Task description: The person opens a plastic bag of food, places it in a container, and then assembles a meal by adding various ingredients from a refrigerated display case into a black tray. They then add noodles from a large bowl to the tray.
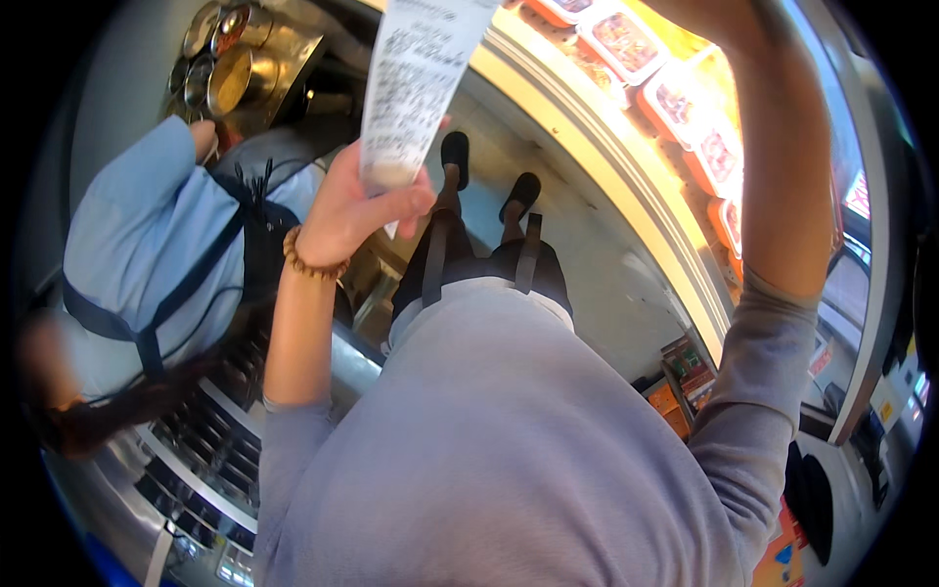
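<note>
My left hand (364, 203), with a beaded bracelet on its wrist, is closed on the lower end of a long white receipt (415, 83). Dark print covers the paper, which stands up from my thumb and fingers and runs off the top edge. My right forearm (782, 166) reaches up over a brightly lit display case (577, 127) on the right. Its hand lies beyond the top of the picture, so its fingers and anything in them are hidden. Closest to that arm are several food trays (675, 103) with orange rims.
At the left, a co-worker in a light blue shirt (147, 225) with dark straps bends beside metal pots (235, 83). Below that person is a metal rack (205, 450) with dark slots. Small boxes (685, 377) stand low by the case's near end. Grey floor (606, 264) lies between.
</note>
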A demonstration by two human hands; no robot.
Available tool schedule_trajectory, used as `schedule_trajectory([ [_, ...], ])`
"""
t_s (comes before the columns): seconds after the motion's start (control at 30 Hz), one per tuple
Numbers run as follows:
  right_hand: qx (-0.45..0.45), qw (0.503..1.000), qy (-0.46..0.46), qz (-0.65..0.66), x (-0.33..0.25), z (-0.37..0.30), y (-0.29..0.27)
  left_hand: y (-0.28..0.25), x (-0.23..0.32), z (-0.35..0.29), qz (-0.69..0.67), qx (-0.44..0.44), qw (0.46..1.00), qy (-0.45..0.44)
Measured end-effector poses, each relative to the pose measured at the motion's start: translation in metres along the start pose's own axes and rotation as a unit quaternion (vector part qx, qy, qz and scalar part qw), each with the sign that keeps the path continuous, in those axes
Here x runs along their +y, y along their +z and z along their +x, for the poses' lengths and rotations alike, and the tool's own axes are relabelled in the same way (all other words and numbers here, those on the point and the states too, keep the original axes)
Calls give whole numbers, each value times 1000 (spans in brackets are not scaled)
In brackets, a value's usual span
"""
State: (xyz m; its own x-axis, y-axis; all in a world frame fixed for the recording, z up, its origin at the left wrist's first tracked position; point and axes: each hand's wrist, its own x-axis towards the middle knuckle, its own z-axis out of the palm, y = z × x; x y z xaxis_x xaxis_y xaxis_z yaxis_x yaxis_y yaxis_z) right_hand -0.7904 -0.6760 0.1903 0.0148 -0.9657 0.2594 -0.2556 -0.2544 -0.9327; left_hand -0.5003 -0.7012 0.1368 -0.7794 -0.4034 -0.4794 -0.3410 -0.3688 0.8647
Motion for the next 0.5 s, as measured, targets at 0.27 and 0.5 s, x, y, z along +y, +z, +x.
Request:
schedule_trajectory([
  [0.27, -144, 986, 85, 28, 4, 52, 66, 12, -31, -74, -92, 138, 985, -52],
  [0.5, -141, 980, 140, 18, -32, 64, 72, 10, -24, -94, -118, 93, 988, 20],
])
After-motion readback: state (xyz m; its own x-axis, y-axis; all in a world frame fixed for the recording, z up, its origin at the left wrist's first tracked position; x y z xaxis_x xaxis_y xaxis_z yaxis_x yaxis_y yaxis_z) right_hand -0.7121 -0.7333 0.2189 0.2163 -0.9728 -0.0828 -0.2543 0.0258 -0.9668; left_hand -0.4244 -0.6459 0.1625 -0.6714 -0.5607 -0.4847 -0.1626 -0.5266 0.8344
